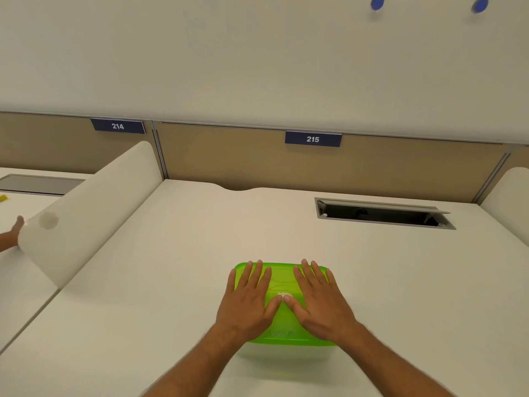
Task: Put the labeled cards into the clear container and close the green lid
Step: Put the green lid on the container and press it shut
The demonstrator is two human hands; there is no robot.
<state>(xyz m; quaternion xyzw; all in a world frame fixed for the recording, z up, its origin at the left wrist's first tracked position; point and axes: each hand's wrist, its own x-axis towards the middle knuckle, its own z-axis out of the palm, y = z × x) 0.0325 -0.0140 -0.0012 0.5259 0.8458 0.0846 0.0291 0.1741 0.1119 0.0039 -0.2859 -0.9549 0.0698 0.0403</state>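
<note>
Both forearms reach up from the bottom edge and end on the green lid (pixel 282 285), which sits on the clear container (pixel 286 353) near the front middle of the table (pixel 177 253). Wide bare room lies on the tabletop to the left, right and far side of the container; on the near side only a short strip shows before the picture's bottom edge. Along the left runs a rounded white divider (pixel 94 204), another rises at the far right (pixel 509 196), and a tan back panel (pixel 229 159) closes the far edge, carrying dark blue plates marked 214 (pixel 118 126) and 215 (pixel 313 139). A rectangular cable hatch (pixel 383 214) with a grey metal frame stands open in the far right of the tabletop.

The lid is translucent bright green plastic, rectangular with rounded corners and faint raised lettering near its front edge. Below it the container wall is pale and nearly see-through; the cards cannot be made out inside.

The left hand (pixel 247 296) lies flat on the left half of the lid, fingers straight and slightly spread, pressing down. The right hand (pixel 320 296) mirrors it on the right half, and the two thumb tips meet at the lid's middle. Neither grips anything. Another person's hand (pixel 13 234) shows at the left edge behind the divider.
</note>
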